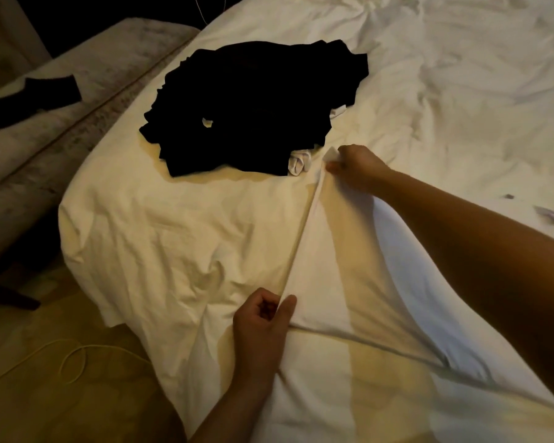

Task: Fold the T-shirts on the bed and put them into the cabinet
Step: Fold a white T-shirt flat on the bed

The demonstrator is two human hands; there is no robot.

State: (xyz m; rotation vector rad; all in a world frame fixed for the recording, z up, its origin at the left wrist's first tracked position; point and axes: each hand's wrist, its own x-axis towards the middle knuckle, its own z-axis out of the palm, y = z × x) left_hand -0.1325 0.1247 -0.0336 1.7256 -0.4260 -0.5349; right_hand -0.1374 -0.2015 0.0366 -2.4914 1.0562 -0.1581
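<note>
A white T-shirt [330, 270] lies on the white bed [160, 231], with one edge pulled into a taut straight line. My left hand [263, 318] pinches the near end of that edge between thumb and curled fingers. My right hand [355, 167] grips the far end, lifted slightly off the sheet. Beyond it sits a pile of black T-shirts [253, 107], with a bit of white cloth [298, 161] poking out beneath its near side.
A grey upholstered bench [87, 78] runs along the bed's left side with a black garment [32, 97] on it. A thin cable [74, 362] loops on the carpet at lower left. Rumpled sheets cover the bed's far right.
</note>
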